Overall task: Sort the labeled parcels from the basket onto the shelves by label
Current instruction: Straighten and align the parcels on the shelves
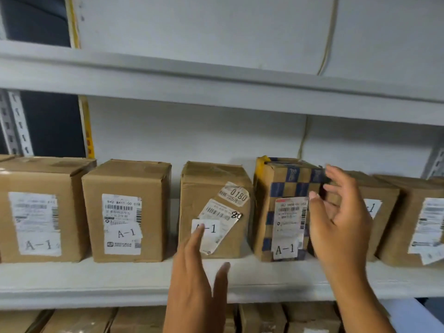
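Note:
A row of brown cardboard parcels labelled A-1 stands on the white shelf (pixel 96 275). A parcel with blue checked tape (pixel 286 207) stands right of centre, beside a plain parcel with a tilted label (pixel 213 207). My right hand (pixel 341 219) is spread with loose fingers at the checked parcel's right side, close to it or just touching; it holds nothing. My left hand (pixel 199 270) reaches up with straight fingers, its fingertip over the A-1 sticker of the plain parcel. No basket is in view.
Two more A-1 parcels (pixel 125 210) (pixel 38 210) stand to the left, others (pixel 413 222) to the right behind my right hand. An upper shelf beam (pixel 216 87) runs overhead. More boxes (pixel 264 318) sit on the shelf below.

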